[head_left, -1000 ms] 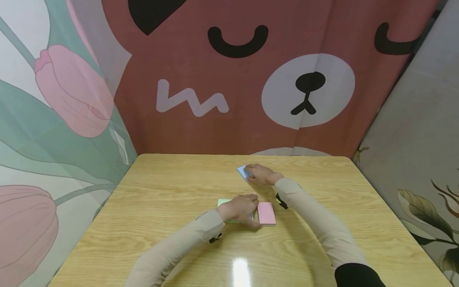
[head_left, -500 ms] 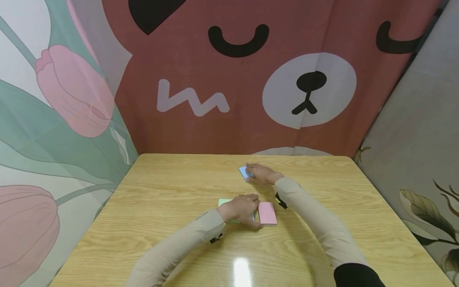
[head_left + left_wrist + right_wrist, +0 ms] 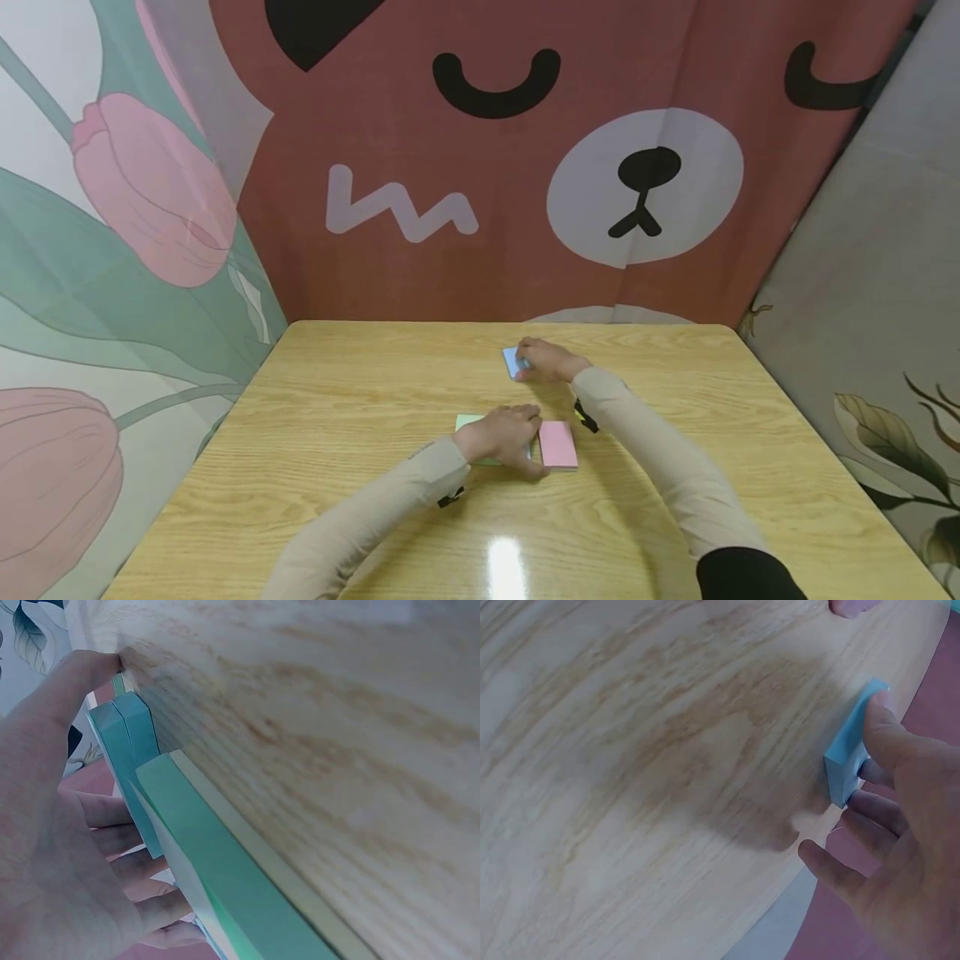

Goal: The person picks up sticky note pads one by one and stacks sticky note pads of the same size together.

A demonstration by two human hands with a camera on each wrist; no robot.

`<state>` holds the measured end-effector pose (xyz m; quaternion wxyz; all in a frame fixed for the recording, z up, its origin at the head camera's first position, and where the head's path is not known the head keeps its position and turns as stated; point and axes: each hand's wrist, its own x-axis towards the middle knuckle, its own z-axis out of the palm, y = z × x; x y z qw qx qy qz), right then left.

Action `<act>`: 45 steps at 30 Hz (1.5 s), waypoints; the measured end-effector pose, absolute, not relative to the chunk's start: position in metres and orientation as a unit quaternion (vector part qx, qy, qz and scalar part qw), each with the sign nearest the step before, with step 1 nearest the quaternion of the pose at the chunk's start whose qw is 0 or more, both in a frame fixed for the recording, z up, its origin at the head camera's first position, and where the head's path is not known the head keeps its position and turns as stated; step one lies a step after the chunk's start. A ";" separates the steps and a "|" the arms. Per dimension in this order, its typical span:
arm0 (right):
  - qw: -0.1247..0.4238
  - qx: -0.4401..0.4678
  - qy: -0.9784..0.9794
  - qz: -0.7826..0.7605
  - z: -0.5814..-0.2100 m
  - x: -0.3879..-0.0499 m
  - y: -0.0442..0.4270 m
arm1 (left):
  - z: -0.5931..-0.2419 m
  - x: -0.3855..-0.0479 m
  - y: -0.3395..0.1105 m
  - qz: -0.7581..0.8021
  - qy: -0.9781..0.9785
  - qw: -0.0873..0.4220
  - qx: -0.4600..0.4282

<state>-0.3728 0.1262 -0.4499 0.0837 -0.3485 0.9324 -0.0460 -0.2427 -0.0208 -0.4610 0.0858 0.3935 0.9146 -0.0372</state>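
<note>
My left hand (image 3: pixel 502 437) lies over a green sticky note pad (image 3: pixel 468 422) and a blue one mostly hidden beneath it, its fingers extended. In the left wrist view the blue pad (image 3: pixel 127 739) stands beside the green pad's edge, in front of the fingers. The left thumb tip reaches the near left corner of a pink sticky note pad (image 3: pixel 558 446). Farther back, my right hand (image 3: pixel 551 363) holds another blue sticky note pad (image 3: pixel 511 362) by its edges. The right wrist view shows the thumb at one end of this pad (image 3: pixel 849 742) and fingertips behind it.
The wooden table (image 3: pixel 360 367) ends at a back edge just beyond the right hand. A curtain (image 3: pixel 420 283) with a bear's face hangs behind it. Flowered cloth (image 3: pixel 150 333) covers the left side, and another printed cloth (image 3: pixel 847 333) the right.
The right hand has turned its blue pad straighter and shifted it slightly to the right. The left hand and the pads near it have stayed in place.
</note>
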 end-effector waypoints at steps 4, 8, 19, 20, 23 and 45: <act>0.096 -0.349 0.931 -0.050 -0.449 -0.373 0.126 | -0.461 -0.243 -0.022 -0.043 0.914 0.077 0.396; 0.097 -0.360 0.927 -0.045 -0.449 -0.375 0.124 | -0.461 -0.243 -0.022 -0.041 0.913 0.066 0.400; 0.094 -0.327 0.940 -0.038 -0.446 -0.375 0.125 | -0.461 -0.243 -0.023 -0.035 0.913 0.073 0.400; 0.096 -0.325 0.940 -0.040 -0.446 -0.375 0.125 | -0.461 -0.243 -0.023 -0.036 0.913 0.072 0.401; 0.091 -0.324 0.941 -0.036 -0.448 -0.377 0.126 | -0.463 -0.244 -0.023 -0.036 0.912 0.068 0.404; 0.037 -0.363 0.931 -0.028 -0.453 -0.378 0.127 | -0.463 -0.243 -0.022 -0.035 0.911 0.064 0.406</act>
